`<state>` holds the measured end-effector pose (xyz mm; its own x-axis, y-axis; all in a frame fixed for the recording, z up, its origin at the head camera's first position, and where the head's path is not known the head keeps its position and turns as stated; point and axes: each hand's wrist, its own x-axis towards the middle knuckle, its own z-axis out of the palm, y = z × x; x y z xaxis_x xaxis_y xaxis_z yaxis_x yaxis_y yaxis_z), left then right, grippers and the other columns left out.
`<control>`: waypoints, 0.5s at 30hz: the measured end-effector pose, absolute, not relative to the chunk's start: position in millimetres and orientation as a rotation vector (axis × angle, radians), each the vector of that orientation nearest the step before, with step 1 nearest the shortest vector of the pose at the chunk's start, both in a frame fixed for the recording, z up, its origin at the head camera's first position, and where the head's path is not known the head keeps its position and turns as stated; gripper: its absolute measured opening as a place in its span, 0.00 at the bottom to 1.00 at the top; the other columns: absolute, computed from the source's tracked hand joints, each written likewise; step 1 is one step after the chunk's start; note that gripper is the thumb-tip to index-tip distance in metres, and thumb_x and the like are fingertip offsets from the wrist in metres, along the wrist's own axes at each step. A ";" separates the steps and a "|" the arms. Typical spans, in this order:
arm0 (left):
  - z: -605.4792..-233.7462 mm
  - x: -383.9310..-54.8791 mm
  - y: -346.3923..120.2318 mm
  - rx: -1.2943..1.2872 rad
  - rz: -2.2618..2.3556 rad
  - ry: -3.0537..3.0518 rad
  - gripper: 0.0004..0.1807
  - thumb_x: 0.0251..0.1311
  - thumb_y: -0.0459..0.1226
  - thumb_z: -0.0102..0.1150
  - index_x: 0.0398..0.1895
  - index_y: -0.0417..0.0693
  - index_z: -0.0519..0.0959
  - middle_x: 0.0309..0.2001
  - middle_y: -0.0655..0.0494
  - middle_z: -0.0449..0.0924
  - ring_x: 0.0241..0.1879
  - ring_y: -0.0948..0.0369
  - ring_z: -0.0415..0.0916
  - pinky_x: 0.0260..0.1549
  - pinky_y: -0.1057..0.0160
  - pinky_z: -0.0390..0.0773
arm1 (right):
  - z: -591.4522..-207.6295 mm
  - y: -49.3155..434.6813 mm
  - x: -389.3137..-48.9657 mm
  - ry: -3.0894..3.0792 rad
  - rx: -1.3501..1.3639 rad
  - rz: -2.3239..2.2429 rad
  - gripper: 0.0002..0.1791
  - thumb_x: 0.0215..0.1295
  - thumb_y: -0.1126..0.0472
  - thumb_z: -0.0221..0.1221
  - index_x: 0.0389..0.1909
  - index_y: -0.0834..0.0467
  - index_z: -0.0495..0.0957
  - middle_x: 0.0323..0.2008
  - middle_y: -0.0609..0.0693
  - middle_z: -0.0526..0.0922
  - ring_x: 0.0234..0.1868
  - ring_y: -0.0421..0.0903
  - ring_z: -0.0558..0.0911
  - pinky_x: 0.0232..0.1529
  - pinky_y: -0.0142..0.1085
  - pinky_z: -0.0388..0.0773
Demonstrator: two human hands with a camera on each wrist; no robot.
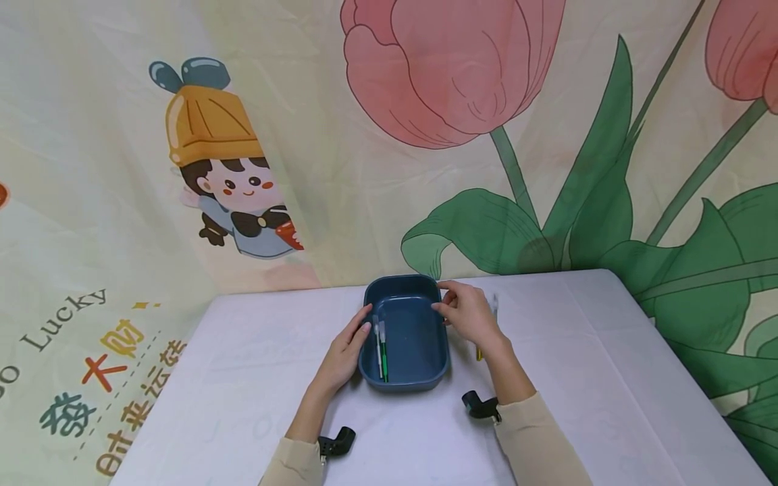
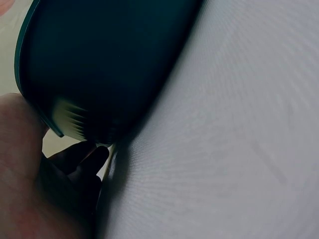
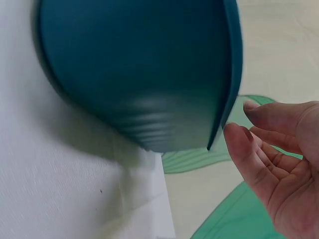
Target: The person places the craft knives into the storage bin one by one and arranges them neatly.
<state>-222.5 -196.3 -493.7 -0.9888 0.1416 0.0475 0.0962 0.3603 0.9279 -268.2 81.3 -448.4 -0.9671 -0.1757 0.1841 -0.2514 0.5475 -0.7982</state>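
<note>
A dark blue rectangular plastic bin [image 1: 408,341] stands on the table, its mouth facing up. Inside, along its left wall, lie a green pen [image 1: 384,354] and a pale slim pen [image 1: 379,354]. My left hand [image 1: 340,358] holds the bin's left wall, with digits over the rim and others outside; the left wrist view shows dark fingers below the wall. At the far right corner is my right hand [image 1: 473,316]. Its thumb [image 3: 271,115] is by the rim and its index finger just outside, with a gap between their tips and nothing pinched.
Right of the bin, partly behind my right hand, lies another pen [image 1: 479,354] with a yellow end. A white cloth covers the table [image 1: 255,378]. Behind its far edge hangs a printed backdrop [image 1: 334,202] with tulips and a cartoon figure. Black camera mounts sit on both wrists.
</note>
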 end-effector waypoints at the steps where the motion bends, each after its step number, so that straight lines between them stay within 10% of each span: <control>1: -493.5 -222.4 -196.3 0.224 1.740 2.558 0.28 0.83 0.48 0.43 0.82 0.59 0.60 0.82 0.59 0.56 0.83 0.54 0.48 0.82 0.45 0.47 | -448.4 83.7 -268.7 -2.697 0.362 1.409 0.26 0.69 0.63 0.68 0.66 0.62 0.77 0.34 0.53 0.82 0.27 0.52 0.88 0.28 0.33 0.84; 15: -516.1 -234.0 -200.5 0.220 1.737 2.605 0.28 0.82 0.51 0.43 0.82 0.64 0.61 0.82 0.61 0.57 0.83 0.54 0.49 0.82 0.42 0.48 | -458.8 113.6 -278.1 -2.737 0.260 1.403 0.27 0.70 0.61 0.67 0.67 0.63 0.76 0.36 0.56 0.83 0.31 0.57 0.89 0.31 0.36 0.85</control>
